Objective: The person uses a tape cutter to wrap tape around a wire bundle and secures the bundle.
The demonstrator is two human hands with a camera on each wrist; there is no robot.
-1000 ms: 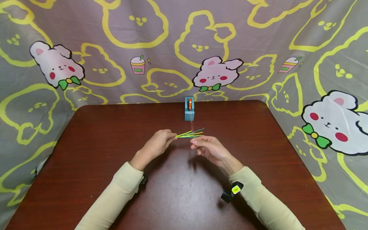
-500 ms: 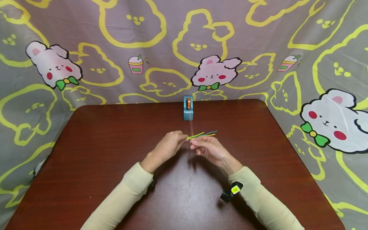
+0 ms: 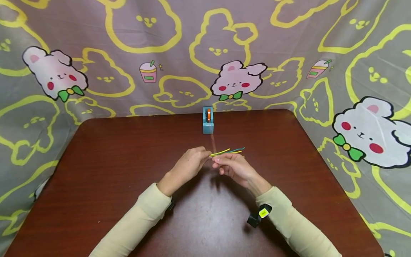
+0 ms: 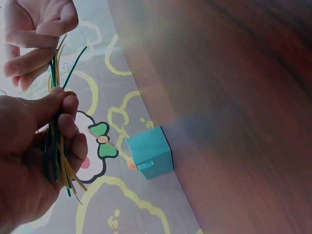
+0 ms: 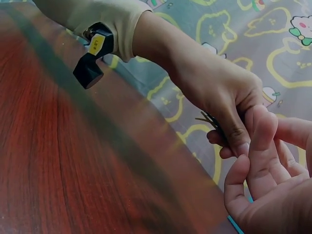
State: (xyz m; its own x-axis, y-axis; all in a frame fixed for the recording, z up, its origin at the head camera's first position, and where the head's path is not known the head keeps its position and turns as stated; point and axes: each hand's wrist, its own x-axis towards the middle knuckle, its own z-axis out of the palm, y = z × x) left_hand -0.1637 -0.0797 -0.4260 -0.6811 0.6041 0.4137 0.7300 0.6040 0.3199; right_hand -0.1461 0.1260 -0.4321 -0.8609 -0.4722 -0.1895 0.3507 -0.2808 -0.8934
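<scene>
My left hand (image 3: pixel 191 162) grips a bundle of thin yellow and green wires (image 3: pixel 236 151), pinched between thumb and curled fingers in the left wrist view. The wires' loose ends fan out to the right, just behind my right hand (image 3: pixel 236 167). Between right thumb and forefinger I pinch the end of a strip of clear tape (image 3: pixel 213 142). That strip runs taut back to a blue tape dispenser (image 3: pixel 208 127) with an orange core. Both hands are held close together above the table, the bundle lying right at the tape. In the right wrist view, my fingers hide most of the wires.
The dark red-brown wooden table (image 3: pixel 128 142) has rounded far corners. A grey curtain (image 3: pixel 179 53) with yellow outlines and white rabbits hangs around its back and sides. The dispenser stands near the far edge.
My left hand has moved right, bringing the wires up to the tape and past my right fingers. The right hand stays nearly in place, still pinching the tape. The view has shifted slightly.
</scene>
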